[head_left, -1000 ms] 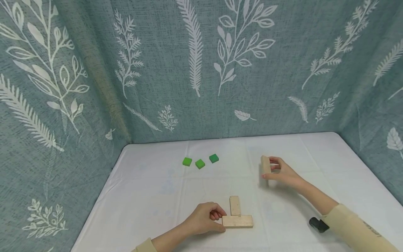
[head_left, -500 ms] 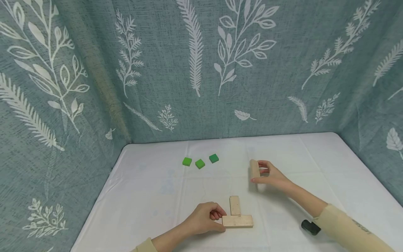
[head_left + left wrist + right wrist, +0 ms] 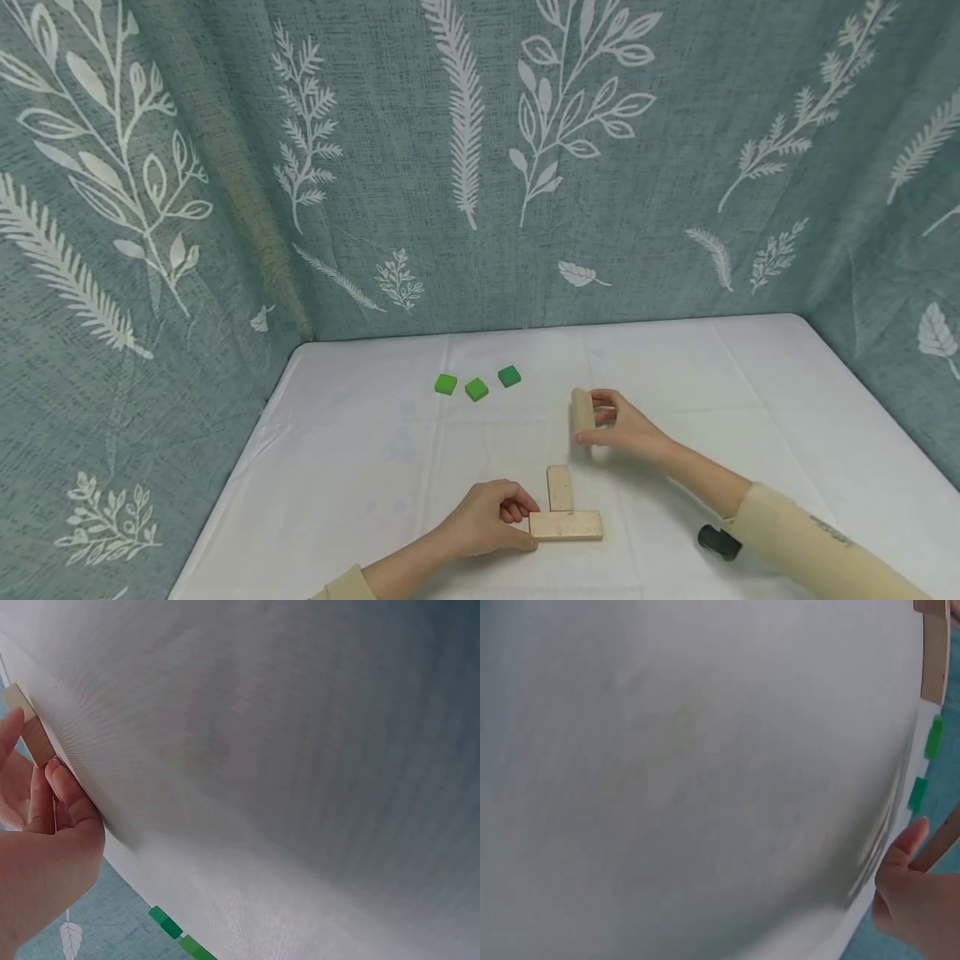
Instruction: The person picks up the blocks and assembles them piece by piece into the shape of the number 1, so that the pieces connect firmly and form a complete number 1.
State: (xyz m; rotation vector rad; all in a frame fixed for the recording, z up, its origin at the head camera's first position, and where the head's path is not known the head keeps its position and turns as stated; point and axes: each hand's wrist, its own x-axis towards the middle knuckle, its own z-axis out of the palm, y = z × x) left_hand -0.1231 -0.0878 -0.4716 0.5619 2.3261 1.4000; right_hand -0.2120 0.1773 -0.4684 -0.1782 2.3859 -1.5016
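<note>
On the white tabletop, my left hand [image 3: 483, 518] pinches the left end of a plain wooden block [image 3: 567, 525] that lies crosswise, thumb at its near edge and a finger at its far edge. A second wooden block [image 3: 559, 487] lies lengthwise behind it, its near end right at the first block's far side. Farther back and to the right, my right hand [image 3: 622, 423] grips a third wooden block [image 3: 583, 412] between thumb and fingers, tilted over the cloth. In the right wrist view the thumb lies along this held block [image 3: 941, 840].
Three small green pieces, one light [image 3: 446, 383], one mid-green [image 3: 476, 389] and one darker [image 3: 509, 377], lie toward the back. A small black object [image 3: 718, 542] shows by the right sleeve. A patterned teal curtain [image 3: 480, 275] hangs behind the table and along both sides.
My right hand has moved left and a little nearer with the third wooden block, toward the two lying blocks. My left hand and its block have stayed in place.
</note>
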